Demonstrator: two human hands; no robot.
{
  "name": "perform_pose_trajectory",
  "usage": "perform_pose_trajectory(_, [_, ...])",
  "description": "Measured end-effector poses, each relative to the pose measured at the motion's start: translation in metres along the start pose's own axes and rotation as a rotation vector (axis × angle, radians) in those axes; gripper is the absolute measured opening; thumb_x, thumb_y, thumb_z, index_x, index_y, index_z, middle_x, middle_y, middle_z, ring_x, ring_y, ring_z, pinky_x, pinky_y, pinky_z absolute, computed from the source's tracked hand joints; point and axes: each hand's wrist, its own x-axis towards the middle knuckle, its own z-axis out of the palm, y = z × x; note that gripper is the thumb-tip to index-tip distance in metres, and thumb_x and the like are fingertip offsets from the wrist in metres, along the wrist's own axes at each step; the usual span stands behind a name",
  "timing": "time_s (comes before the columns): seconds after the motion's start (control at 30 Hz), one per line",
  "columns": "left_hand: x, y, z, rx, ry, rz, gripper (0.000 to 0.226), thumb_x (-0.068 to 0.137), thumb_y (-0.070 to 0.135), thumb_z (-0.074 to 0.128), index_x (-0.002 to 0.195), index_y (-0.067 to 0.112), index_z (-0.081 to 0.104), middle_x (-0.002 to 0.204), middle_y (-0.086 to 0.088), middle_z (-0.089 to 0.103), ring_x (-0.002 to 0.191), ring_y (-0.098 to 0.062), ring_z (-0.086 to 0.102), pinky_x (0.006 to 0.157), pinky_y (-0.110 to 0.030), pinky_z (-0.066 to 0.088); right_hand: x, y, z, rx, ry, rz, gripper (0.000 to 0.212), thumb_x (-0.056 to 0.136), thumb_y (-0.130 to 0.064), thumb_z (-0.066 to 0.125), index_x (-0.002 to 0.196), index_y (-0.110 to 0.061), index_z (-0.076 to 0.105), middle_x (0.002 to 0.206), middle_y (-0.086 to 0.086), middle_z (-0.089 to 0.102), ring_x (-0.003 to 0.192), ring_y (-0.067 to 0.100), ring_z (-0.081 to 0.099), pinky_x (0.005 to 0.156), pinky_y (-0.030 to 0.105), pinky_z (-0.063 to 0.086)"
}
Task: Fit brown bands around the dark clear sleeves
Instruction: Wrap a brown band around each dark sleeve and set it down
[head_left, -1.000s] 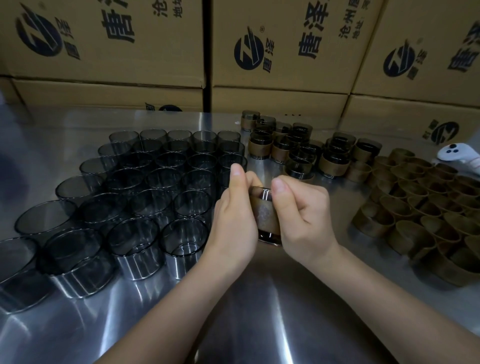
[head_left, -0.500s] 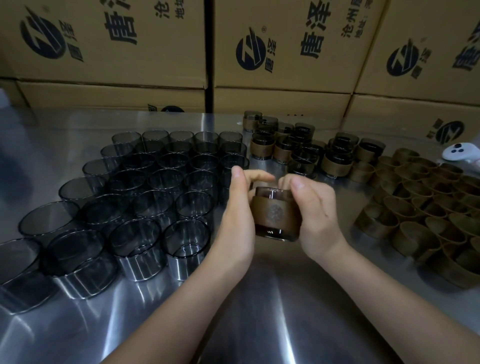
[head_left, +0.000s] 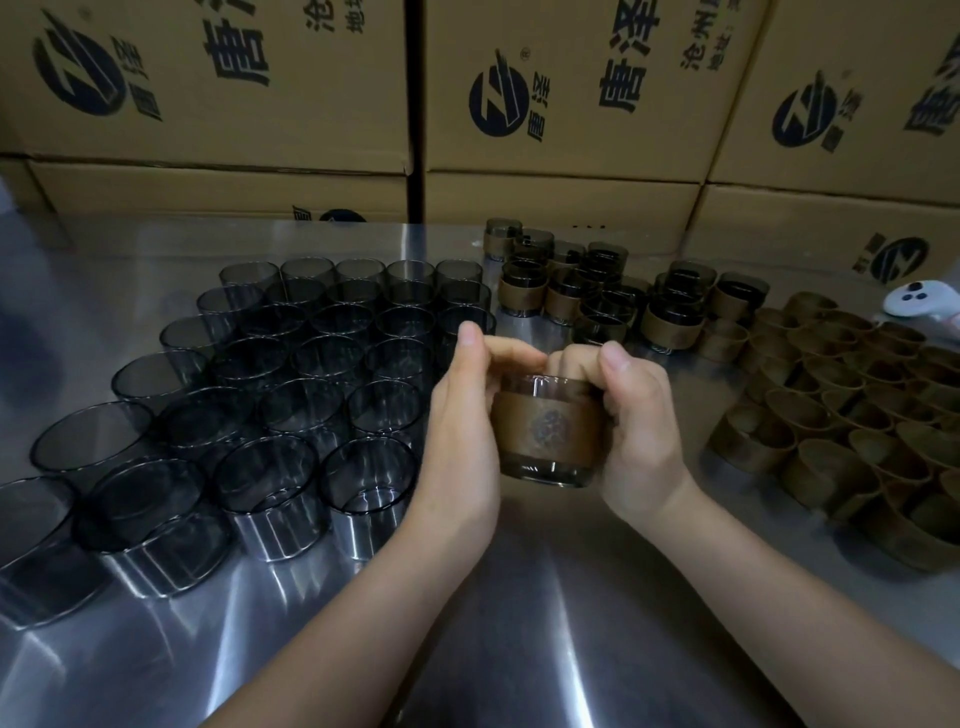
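A dark clear sleeve (head_left: 545, 473) with a brown band (head_left: 545, 431) round its middle is held upright above the steel table, between both hands. My left hand (head_left: 462, 415) grips its left side, thumb up. My right hand (head_left: 639, 421) grips its right side, fingers curled over the rim. Several bare dark sleeves (head_left: 260, 395) stand in rows on the left. Loose brown bands (head_left: 852, 415) lie in a heap on the right. Banded sleeves (head_left: 613, 301) stand at the back middle.
Stacked cardboard boxes (head_left: 561, 104) wall off the far side of the steel table (head_left: 519, 623). A white controller (head_left: 919, 304) lies at the far right edge, behind the loose bands.
The banded sleeve has been turned from edge-on to upright, its printed emblem now facing me. Both hands have spread apart to its two sides and still hold it.
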Motion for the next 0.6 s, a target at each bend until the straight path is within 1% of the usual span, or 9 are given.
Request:
perform_pose_trajectory(0.07, [-0.003, 0.000, 0.001, 0.009, -0.002, -0.022, 0.055, 0.096, 0.055, 0.032, 0.091, 0.015, 0.068, 0.091, -0.007, 0.072, 0.094, -0.025, 0.069, 0.089, -0.048, 0.056, 0.000, 0.000, -0.001, -0.004, -0.005, -0.004, 0.052, 0.092, -0.038, 0.032, 0.053, -0.004, 0.040, 0.056, 0.005, 0.040, 0.058, 0.019, 0.041, 0.061, 0.028, 0.037])
perform_pose_trajectory(0.1, [-0.004, 0.000, 0.002, 0.018, 0.002, -0.034, 0.056, 0.097, 0.057, 0.031, 0.092, 0.016, 0.069, 0.093, -0.006, 0.073, 0.095, -0.025, 0.069, 0.091, -0.051, 0.055, 0.001, 0.000, -0.001, 0.000, -0.004, -0.002, 0.054, 0.092, -0.039, 0.032, 0.054, -0.002, 0.041, 0.057, 0.006, 0.042, 0.059, 0.019, 0.042, 0.062, 0.029, 0.037])
perform_pose_trajectory(0.17, [-0.004, 0.001, 0.003, 0.047, 0.009, -0.059, 0.059, 0.095, 0.061, 0.029, 0.093, 0.018, 0.069, 0.093, -0.002, 0.073, 0.094, -0.020, 0.070, 0.092, -0.055, 0.054, 0.001, 0.000, -0.001, -0.003, -0.006, 0.016, 0.054, 0.091, -0.041, 0.031, 0.056, -0.002, 0.045, 0.059, 0.010, 0.046, 0.061, 0.026, 0.044, 0.064, 0.034, 0.038])
perform_pose_trajectory(0.23, [-0.004, 0.000, 0.003, 0.059, 0.015, -0.084, 0.062, 0.088, 0.062, 0.028, 0.092, 0.018, 0.070, 0.095, -0.006, 0.074, 0.096, -0.025, 0.070, 0.091, -0.060, 0.053, 0.003, 0.000, -0.002, -0.020, 0.005, 0.038, 0.053, 0.090, -0.044, 0.030, 0.062, -0.004, 0.051, 0.062, 0.010, 0.050, 0.064, 0.030, 0.046, 0.067, 0.037, 0.037])
perform_pose_trajectory(0.33, [-0.001, -0.001, 0.001, 0.040, 0.060, -0.120, 0.061, 0.095, 0.059, 0.026, 0.082, 0.025, 0.074, 0.091, -0.008, 0.075, 0.093, -0.028, 0.071, 0.087, -0.061, 0.054, 0.005, -0.002, -0.003, -0.010, 0.029, 0.042, 0.048, 0.090, -0.042, 0.030, 0.073, -0.008, 0.058, 0.069, 0.002, 0.056, 0.069, 0.024, 0.051, 0.067, 0.034, 0.040])
perform_pose_trajectory(0.4, [0.000, -0.001, 0.000, -0.001, 0.087, -0.158, 0.061, 0.101, 0.055, 0.025, 0.078, 0.029, 0.075, 0.088, -0.006, 0.075, 0.091, -0.027, 0.072, 0.084, -0.062, 0.056, 0.006, -0.005, -0.003, 0.056, 0.040, 0.026, 0.042, 0.094, -0.033, 0.028, 0.081, -0.009, 0.059, 0.074, -0.001, 0.058, 0.073, 0.018, 0.054, 0.068, 0.031, 0.043])
perform_pose_trajectory(0.43, [0.001, 0.000, 0.000, -0.032, 0.099, -0.185, 0.062, 0.102, 0.055, 0.025, 0.078, 0.028, 0.075, 0.090, -0.008, 0.075, 0.092, -0.030, 0.072, 0.083, -0.064, 0.055, 0.007, -0.006, -0.003, 0.091, 0.047, 0.017, 0.040, 0.094, -0.029, 0.025, 0.084, -0.008, 0.059, 0.076, -0.001, 0.059, 0.075, 0.015, 0.056, 0.069, 0.030, 0.045])
perform_pose_trajectory(0.53, [0.001, 0.002, 0.000, -0.100, 0.123, -0.229, 0.062, 0.103, 0.056, 0.025, 0.084, 0.023, 0.074, 0.099, -0.016, 0.074, 0.098, -0.042, 0.069, 0.082, -0.069, 0.053, 0.010, -0.008, -0.006, 0.162, 0.079, 0.024, 0.037, 0.092, -0.027, 0.026, 0.093, -0.007, 0.057, 0.084, 0.005, 0.061, 0.082, 0.019, 0.058, 0.069, 0.031, 0.048])
perform_pose_trajectory(0.6, [0.002, 0.002, 0.000, -0.135, 0.140, -0.244, 0.062, 0.103, 0.056, 0.026, 0.079, 0.027, 0.075, 0.103, -0.017, 0.073, 0.101, -0.044, 0.068, 0.084, -0.069, 0.052, 0.011, -0.009, -0.009, 0.160, 0.115, 0.040, 0.035, 0.091, -0.028, 0.029, 0.096, -0.009, 0.057, 0.089, 0.008, 0.061, 0.085, 0.021, 0.058, 0.064, 0.033, 0.047])
